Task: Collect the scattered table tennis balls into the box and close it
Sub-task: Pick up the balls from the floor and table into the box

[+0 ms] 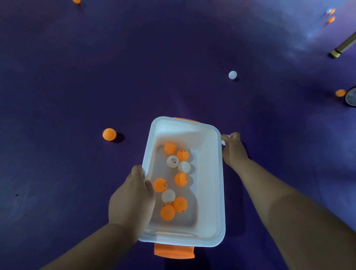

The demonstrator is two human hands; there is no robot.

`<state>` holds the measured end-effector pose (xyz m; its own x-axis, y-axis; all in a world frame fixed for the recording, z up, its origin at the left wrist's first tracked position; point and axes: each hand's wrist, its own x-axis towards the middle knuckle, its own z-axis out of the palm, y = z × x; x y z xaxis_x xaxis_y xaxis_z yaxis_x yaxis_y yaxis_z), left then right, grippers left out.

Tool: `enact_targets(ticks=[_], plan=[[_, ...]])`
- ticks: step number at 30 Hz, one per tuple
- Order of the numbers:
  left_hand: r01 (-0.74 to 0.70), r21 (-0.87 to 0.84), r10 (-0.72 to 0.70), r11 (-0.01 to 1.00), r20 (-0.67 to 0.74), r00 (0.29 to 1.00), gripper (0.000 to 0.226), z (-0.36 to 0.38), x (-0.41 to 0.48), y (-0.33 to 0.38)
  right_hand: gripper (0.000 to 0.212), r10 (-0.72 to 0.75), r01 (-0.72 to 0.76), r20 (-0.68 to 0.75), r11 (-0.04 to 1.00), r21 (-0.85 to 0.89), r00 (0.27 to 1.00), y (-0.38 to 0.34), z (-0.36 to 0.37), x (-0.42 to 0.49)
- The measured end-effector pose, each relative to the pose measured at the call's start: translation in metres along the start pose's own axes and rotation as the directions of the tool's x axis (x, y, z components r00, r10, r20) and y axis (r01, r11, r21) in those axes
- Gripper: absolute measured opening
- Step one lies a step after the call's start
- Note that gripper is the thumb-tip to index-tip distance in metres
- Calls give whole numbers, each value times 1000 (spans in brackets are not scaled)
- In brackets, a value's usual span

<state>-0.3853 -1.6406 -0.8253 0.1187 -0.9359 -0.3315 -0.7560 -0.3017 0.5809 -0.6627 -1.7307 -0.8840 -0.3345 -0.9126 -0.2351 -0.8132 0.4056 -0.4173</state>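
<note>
A white plastic box (210, 173) with orange end clasps is held above the purple floor, and several orange and white balls lie inside it. My left hand (133, 196) grips the box's left rim, thumb over the edge. My right hand (234, 148) is beside the right rim and pinches a white ball (225, 139), mostly hidden by the fingers. On the floor an orange ball (109, 134) lies to the left of the box. Farther off to the upper right is a white ball (232, 75).
More balls are scattered far off: an orange one (340, 93) at the right edge next to a round grey object (351, 96), a few (331, 15) at top right, one (76, 1) at top left. A pole with a yellow tip (341, 48) lies at the right.
</note>
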Motion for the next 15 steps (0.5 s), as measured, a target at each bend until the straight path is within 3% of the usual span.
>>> enact_targets(ticks=[3,6,9,12,15], plan=[[-5,8,5,1000,-6,1000,22,0,-1,-1,23,89,-55,-127,965,255,988,-5,-4,-18],[-19,20,19,1000,-12,1000,16,1,-1,-2,41,29,93,-317,928,362,948,-15,-10,-37],[-31,33,32,999,-14,999,16,2,0,-4,44,-25,253,-430,839,481,902,-44,-21,-65],[-27,42,28,999,-12,1000,14,2,-1,-4,50,-189,364,-400,828,427,897,-65,-26,-94],[-30,64,31,998,-23,999,15,1,-3,-4,53,-279,341,-318,927,156,906,-70,-19,-110]])
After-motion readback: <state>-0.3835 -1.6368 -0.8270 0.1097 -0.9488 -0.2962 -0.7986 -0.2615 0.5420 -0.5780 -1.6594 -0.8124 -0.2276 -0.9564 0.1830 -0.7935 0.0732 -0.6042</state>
